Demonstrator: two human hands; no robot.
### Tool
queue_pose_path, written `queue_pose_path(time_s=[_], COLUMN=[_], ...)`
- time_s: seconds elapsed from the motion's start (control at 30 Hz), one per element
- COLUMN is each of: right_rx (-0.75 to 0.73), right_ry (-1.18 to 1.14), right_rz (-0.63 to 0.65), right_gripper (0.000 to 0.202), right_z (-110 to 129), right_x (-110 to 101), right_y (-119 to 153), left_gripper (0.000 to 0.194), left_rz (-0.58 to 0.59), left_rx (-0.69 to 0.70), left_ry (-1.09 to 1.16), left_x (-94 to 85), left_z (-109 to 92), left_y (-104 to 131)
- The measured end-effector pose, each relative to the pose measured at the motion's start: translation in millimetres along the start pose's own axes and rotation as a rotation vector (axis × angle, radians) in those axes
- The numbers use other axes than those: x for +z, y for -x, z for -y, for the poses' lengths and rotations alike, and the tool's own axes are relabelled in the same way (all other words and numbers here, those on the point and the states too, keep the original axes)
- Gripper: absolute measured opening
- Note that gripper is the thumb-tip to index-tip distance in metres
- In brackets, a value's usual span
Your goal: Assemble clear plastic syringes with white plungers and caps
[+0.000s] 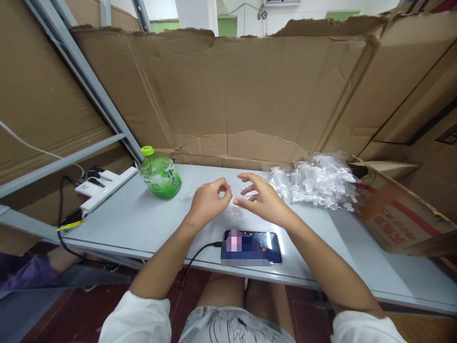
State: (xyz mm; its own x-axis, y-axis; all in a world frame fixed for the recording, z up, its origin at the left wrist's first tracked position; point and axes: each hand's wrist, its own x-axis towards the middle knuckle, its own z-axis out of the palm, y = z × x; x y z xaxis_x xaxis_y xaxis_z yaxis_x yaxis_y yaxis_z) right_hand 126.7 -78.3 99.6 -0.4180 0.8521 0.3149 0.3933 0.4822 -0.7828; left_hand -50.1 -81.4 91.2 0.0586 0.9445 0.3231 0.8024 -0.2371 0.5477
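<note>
Over the middle of the desk, my left hand [211,196] has its thumb and forefinger brought together in a pinch. What lies between those fingertips, if anything, is too small to make out. Facing it a short way to the right, my right hand [262,197] is open, with thumb and fingers apart. Something faint and clear, perhaps thin plastic [235,210], shows on the desk below and between the hands. Nearer my lap lies a phone [264,245] with its screen lit and a black cable plugged into its left end.
Clear bags of white plastic pieces [316,183] lie to the right, beside a cardboard box [403,214]. A green tea bottle [161,174] stands on the left, near a white power strip [107,190]. Cardboard panels [250,95] wall the desk's back. A person's purple sleeve [30,271] shows lower left.
</note>
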Motion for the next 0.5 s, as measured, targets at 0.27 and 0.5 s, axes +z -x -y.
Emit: queue_pose_path(time_s=[0.27,0.5], right_rx=[-0.109,-0.031], right_ry=[-0.279,-0.054], right_rz=[0.055,-0.068], right_gripper=[0.032,0.043], right_z=[-2.8,-3.2], right_x=[0.0,-6.1], right_y=[-10.9,6.5], left_gripper=[0.014,0.013], left_rz=[-0.003,-0.205], left_rx=[0.019,0.001], left_ry=[0.080,0.156], left_x=[-11.9,-25.2], left_z=[4.9,4.1], left_y=[-6.0,-10.1])
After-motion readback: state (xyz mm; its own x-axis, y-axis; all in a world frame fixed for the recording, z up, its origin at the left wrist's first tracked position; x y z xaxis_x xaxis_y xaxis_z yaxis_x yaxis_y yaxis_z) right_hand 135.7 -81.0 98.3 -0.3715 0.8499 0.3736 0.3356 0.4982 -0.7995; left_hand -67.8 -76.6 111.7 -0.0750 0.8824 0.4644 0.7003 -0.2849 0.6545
